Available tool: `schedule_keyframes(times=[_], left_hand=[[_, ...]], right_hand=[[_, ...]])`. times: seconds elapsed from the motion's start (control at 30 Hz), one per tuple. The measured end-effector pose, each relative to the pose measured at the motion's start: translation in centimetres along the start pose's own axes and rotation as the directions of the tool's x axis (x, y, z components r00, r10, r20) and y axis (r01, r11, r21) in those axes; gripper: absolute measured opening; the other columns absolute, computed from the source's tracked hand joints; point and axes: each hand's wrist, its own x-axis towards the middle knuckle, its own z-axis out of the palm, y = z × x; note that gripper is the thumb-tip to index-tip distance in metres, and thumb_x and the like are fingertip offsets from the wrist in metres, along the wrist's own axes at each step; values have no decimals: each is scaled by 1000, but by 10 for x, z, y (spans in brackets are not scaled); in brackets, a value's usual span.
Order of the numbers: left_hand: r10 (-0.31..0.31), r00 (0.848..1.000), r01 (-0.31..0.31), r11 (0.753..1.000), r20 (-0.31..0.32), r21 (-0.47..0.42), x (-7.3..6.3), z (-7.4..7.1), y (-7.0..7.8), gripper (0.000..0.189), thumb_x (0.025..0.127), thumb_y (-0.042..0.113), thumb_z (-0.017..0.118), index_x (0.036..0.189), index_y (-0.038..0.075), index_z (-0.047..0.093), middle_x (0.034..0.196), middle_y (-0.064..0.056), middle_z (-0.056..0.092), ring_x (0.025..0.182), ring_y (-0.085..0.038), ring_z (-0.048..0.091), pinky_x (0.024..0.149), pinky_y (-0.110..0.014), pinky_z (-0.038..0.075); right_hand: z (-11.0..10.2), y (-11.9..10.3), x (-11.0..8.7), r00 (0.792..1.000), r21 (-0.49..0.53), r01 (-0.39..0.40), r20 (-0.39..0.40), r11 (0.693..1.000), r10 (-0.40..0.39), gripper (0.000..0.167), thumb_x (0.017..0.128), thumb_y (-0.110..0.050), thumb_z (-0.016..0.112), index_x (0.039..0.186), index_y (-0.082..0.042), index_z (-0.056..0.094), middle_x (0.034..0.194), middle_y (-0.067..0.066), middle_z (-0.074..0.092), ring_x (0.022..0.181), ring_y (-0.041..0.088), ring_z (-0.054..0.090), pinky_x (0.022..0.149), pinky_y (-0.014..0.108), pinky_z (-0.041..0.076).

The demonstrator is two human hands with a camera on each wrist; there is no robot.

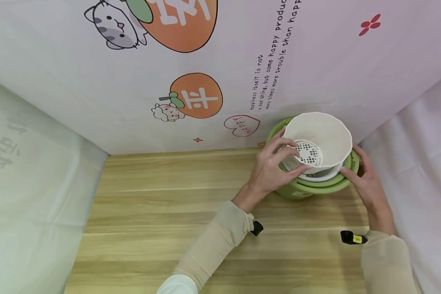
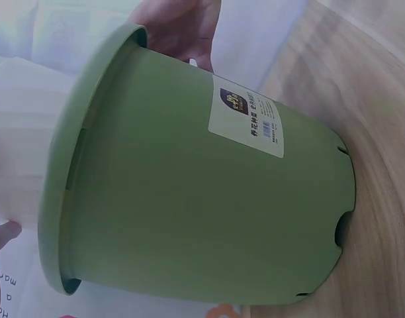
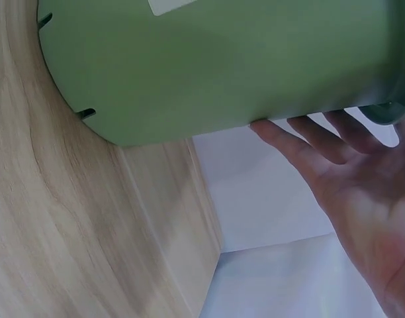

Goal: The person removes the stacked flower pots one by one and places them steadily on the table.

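Observation:
At the right of the head view, a white plastic flower pot [image 1: 334, 136] with a perforated bottom sits tilted in the mouth of a stack of pots. Below it shows another white rim [image 1: 327, 176], nested inside a large green flower pot [image 1: 295, 191]. My left hand [image 1: 267, 168] grips the upper white pot by its near left side, fingers over the rim. My right hand [image 1: 370, 185] holds the green pot's right side, thumb at the rim. The right wrist view shows its fingers [image 3: 321, 142] against the green wall. How many pots are nested is hidden.
The green pot stands upright on a wooden tabletop [image 1: 169, 212], close to the printed back cloth [image 1: 132, 106]. A white cloth wall [image 1: 419, 163] rises just beyond my right hand. Another cloth [image 1: 40, 171] hangs at the left. A paper label [image 2: 245, 116] is on the green pot.

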Motion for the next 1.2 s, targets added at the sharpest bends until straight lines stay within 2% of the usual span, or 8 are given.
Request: schedule_keyframes(times=[0.2, 0.4, 0.57, 0.67, 0.77, 0.97, 1.2], left_hand=[[19, 1000, -19, 1000, 7, -13, 0, -3, 3, 36, 71, 33, 90, 85, 7, 71, 107, -8, 64, 136, -33, 47, 114, -29, 36], [26, 999, -27, 999, -22, -36, 4, -9, 5, 36, 71, 30, 91, 85, 5, 70, 108, -10, 64, 141, -30, 39, 113, -29, 38], [33, 999, -34, 999, -36, -25, 7, -14, 7, 36, 71, 30, 91, 85, 5, 70, 107, -10, 65, 141, -29, 40, 112, -29, 39], [32, 998, -33, 999, -48, -18, 9, -17, 8, 36, 70, 31, 91, 85, 5, 71, 107, -10, 66, 139, -29, 43, 112, -29, 39], [29, 998, -31, 999, -64, -21, 10, -20, 8, 36, 70, 30, 92, 85, 5, 72, 106, -10, 66, 138, -29, 45, 111, -29, 40], [35, 996, -38, 999, -83, -31, 11, -23, 8, 35, 70, 28, 92, 85, 4, 71, 105, -11, 66, 138, -29, 44, 110, -29, 42], [71, 991, -78, 995, -117, -56, 14, -30, 9, 35, 68, 24, 93, 84, 2, 71, 105, -14, 67, 134, -34, 49, 112, -36, 41]], right_hand=[[-8, -1, -6, 996, 16, 7, 84, 1000, -8, 77, 91, 19, 51, 157, -12, 26, 151, 3, 38, 125, 8, 47, 96, 9, 39], [-13, -2, -5, 995, 63, 33, 93, 997, -39, 79, 89, 20, 58, 156, -9, 28, 146, 0, 48, 120, 8, 53, 93, 9, 45], [-18, -1, -3, 989, 81, 51, 132, 995, -62, 82, 86, 14, 66, 156, -6, 27, 148, 0, 47, 117, 9, 56, 90, 9, 48], [-20, 0, -3, 987, 101, 45, 152, 994, -60, 83, 86, 11, 69, 156, -5, 27, 138, 1, 55, 105, 8, 61, 83, 11, 52], [-19, 2, -3, 984, 127, 50, 161, 991, -70, 82, 86, 10, 69, 155, -3, 27, 132, 2, 58, 101, 8, 64, 81, 12, 53], [-18, 6, -1, 977, 190, 77, 179, 979, -112, 82, 86, 9, 69, 155, 0, 26, 131, 6, 57, 102, 10, 62, 81, 12, 53], [-18, 9, 1, 979, 175, 94, 162, 980, -123, 83, 86, 3, 72, 155, 1, 25, 130, 8, 58, 99, 11, 60, 79, 13, 51]])
